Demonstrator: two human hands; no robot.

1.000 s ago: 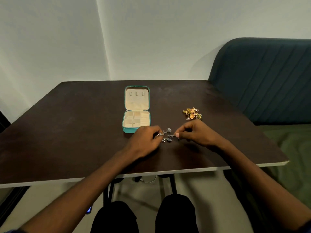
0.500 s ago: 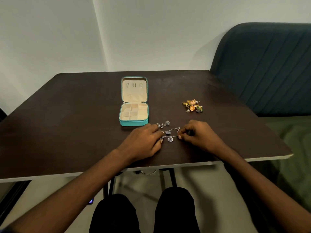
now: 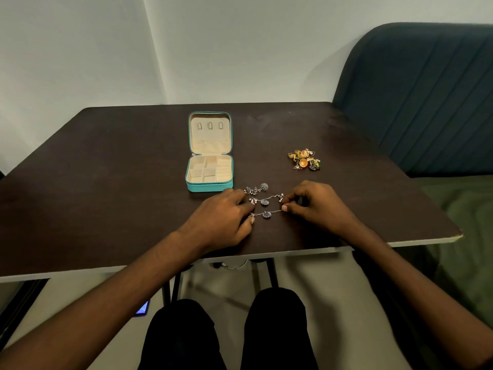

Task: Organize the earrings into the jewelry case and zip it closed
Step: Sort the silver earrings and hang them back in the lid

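Note:
A teal jewelry case [image 3: 209, 186] lies open on the dark table [image 3: 106, 182], its cream lid flat behind it and its compartments bare. Just in front of it, to the right, lie silver chain earrings [image 3: 265, 201] with dark stones, spread out in three short rows. My left hand [image 3: 221, 217] rests on the table with its fingertips on the left ends of the chains. My right hand [image 3: 312, 202] pinches the right end of the nearest chain. A pile of gold and orange earrings [image 3: 304, 160] sits farther right.
A dark teal padded seat back [image 3: 416, 97] stands to the right of the table, with a green cushion [image 3: 466, 222] below it. The table's light front edge [image 3: 293, 252] runs just under my wrists. My knees are below it.
The silver earrings were bunched between my fingers a second ago; now they lie pulled apart in separate rows on the table. My hands have moved slightly apart.

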